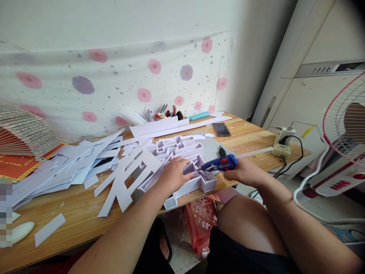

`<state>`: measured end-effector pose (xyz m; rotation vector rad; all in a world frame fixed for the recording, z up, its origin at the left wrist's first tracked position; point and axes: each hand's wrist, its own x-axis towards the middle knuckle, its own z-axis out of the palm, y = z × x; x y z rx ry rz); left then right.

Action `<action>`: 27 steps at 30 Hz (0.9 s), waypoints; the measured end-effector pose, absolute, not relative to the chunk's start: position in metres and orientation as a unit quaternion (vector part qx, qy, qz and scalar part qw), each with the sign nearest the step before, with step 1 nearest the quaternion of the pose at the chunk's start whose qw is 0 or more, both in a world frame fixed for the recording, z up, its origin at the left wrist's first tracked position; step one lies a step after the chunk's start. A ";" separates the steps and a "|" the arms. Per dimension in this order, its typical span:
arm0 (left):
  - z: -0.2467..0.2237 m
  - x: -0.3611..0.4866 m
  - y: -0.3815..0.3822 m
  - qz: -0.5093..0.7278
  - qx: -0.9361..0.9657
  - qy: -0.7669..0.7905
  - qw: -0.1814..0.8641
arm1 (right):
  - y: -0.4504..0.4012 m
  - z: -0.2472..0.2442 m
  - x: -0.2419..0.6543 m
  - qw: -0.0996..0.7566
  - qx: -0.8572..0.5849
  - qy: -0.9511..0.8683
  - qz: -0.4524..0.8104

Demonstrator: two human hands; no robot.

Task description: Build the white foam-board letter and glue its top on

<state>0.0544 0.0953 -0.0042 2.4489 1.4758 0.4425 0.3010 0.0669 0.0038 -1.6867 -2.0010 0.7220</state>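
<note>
My right hand (pixel 244 172) is wrapped around a blue hot glue gun (pixel 219 163). Its nozzle points left, over the edge of a white foam-board model (pixel 191 185) made of small open boxes and thin walls. My left hand (pixel 176 173) grips the near part of that model, thumb and fingers bent at one of its walls. The fingertips are partly hidden among the compartments. Just left of the model lies a white board with cut-out openings (pixel 142 171).
Loose white board pieces (pixel 76 161) are heaped on the wooden table (pixel 82 224) at left. A folding fan (pixel 24 131), a dark blurred item (pixel 221 129) and a power strip (pixel 282 146) stand around. An electric fan (pixel 348 121) is at right; a red basket (pixel 198 228) sits below.
</note>
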 end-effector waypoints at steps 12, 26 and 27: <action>-0.003 0.057 0.094 0.155 0.841 0.507 0.109 | 0.064 0.002 0.306 0.268 -0.586 -0.690 0.330; -0.004 0.056 0.095 0.154 0.842 0.505 0.112 | 0.064 0.003 0.303 0.257 -0.579 -0.710 0.308; -0.004 0.056 0.095 0.156 0.842 0.504 0.112 | 0.063 0.003 0.302 0.255 -0.580 -0.712 0.303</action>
